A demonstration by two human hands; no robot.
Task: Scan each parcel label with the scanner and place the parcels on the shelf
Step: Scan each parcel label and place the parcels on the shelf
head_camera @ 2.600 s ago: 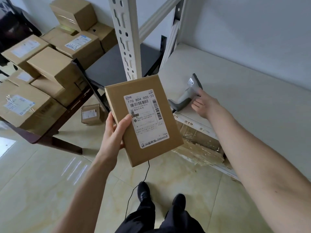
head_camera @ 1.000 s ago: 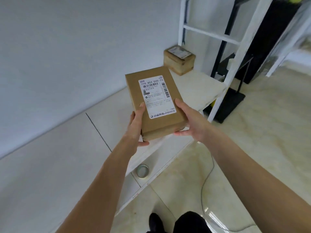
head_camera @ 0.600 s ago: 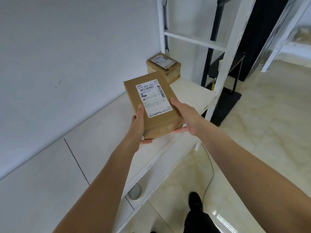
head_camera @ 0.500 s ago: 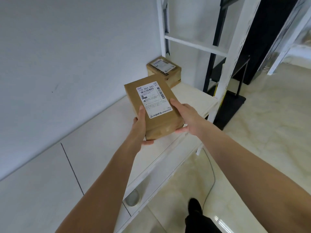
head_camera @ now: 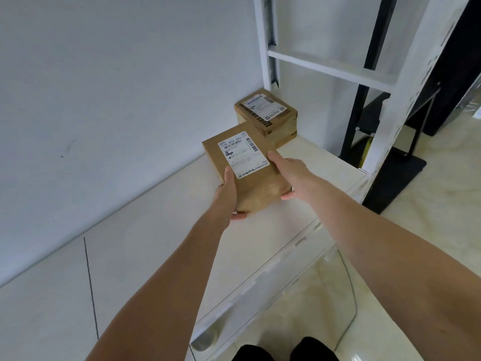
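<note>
A flat brown parcel [head_camera: 250,178] with a white printed label facing up is held between both hands over the white shelf board [head_camera: 161,246]. My left hand [head_camera: 227,196] grips its near left corner, thumb on top. My right hand [head_camera: 289,173] grips its right edge, thumb beside the label. Whether the parcel touches the board I cannot tell. A second labelled brown parcel [head_camera: 268,118] stands on the shelf just behind it, in the far corner by the wall. The scanner is out of view.
A white shelf upright [head_camera: 406,82] rises at the right end of the board, with a crossbar [head_camera: 330,66] above. A black stand [head_camera: 390,175] is on the floor beyond it. A thin cable [head_camera: 351,290] runs over the tiled floor below the shelf edge.
The view swung from the scanner end of the shelf to its far end. My right hand joined the left on the parcel, and both carried it forward, closer to the second parcel.
</note>
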